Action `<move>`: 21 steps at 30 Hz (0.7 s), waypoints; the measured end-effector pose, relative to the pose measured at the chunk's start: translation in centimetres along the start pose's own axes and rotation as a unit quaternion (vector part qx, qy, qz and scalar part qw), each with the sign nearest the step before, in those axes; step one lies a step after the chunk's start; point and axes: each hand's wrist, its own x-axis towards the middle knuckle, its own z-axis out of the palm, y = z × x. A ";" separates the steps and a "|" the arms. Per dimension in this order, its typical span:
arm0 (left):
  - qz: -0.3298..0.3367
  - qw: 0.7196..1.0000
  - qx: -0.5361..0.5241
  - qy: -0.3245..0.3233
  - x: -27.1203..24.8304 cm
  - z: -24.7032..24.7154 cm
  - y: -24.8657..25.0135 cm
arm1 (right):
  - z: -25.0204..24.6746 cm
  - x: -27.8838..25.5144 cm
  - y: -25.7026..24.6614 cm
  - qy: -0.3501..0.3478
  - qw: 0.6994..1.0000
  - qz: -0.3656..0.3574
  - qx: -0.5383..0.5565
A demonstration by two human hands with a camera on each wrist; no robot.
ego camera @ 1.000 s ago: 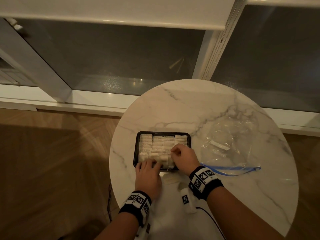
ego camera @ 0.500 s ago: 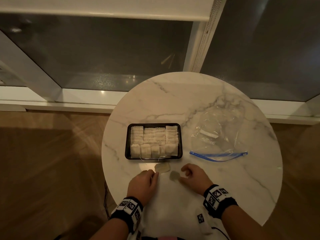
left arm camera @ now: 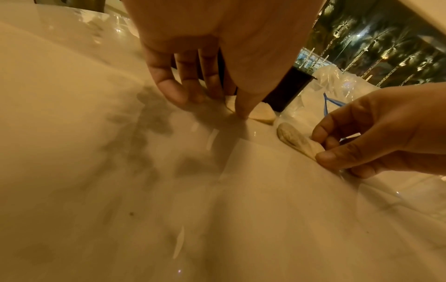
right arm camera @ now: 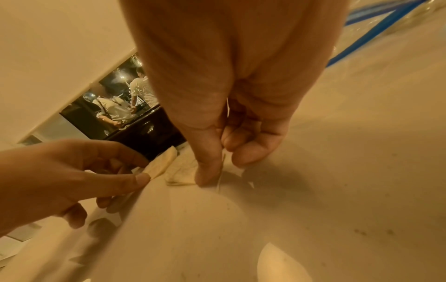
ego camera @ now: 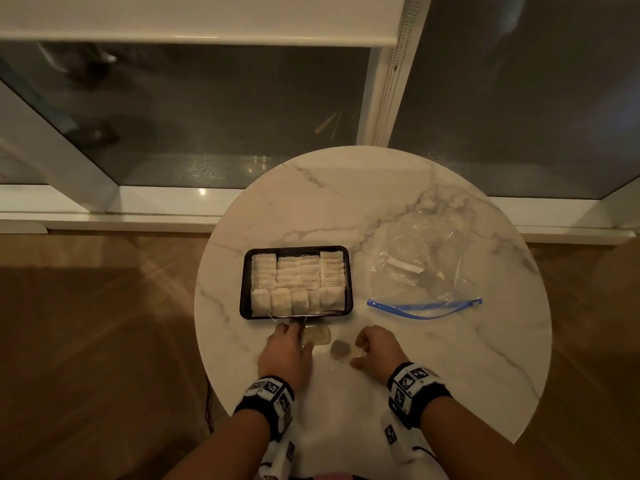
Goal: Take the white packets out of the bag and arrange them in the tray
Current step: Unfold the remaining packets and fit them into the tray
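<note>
A round marble table (ego camera: 381, 209) stands by a window (ego camera: 207, 109). A black tray (ego camera: 244, 289) sits left of centre on it, filled with white packets (ego camera: 298, 282) in tight rows; thin strings from the front row hang over its near rim. To the right of the tray lies a clear bag (ego camera: 420, 268), mouth toward the person, its blue zip strip (ego camera: 424, 308) gaping. A white label shows through the plastic, but its print is too small to read. Two loose packets lie on the table just in front of the tray. The left hand (ego camera: 285, 351) rests fingers-down on the marble, and its thumb and index finger pinch the left packet (ego camera: 317, 336) at its edge. The right hand (ego camera: 377, 351) has its fingers curled, and thumb and fingers pinch the right packet (ego camera: 341, 349) at its near corner, with a thin string running between them in the right wrist view. The two hands are near each other but apart. Both wrists carry black bands (ego camera: 268, 398) with square black-and-white marker tags; these bear patterns only, no legible text. No brand or writing can be read on the packets or the tray.
</note>
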 end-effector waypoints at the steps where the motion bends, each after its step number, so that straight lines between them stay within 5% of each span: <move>1: -0.001 1.000 -0.003 -0.001 0.0 -0.1 0.0 | 0.0 0.0 0.0 0.002 1.000 0.002 -0.002; 12: -0.054 0.994 -0.080 -0.055 0.0 -1.0 -1.3 | -0.5 -0.8 0.0 0.000 1.000 -0.007 -0.025; 21: -0.104 0.973 -0.206 -0.018 -1.7 -1.8 -1.2 | 0.2 -1.8 -0.4 0.003 0.995 0.004 -0.095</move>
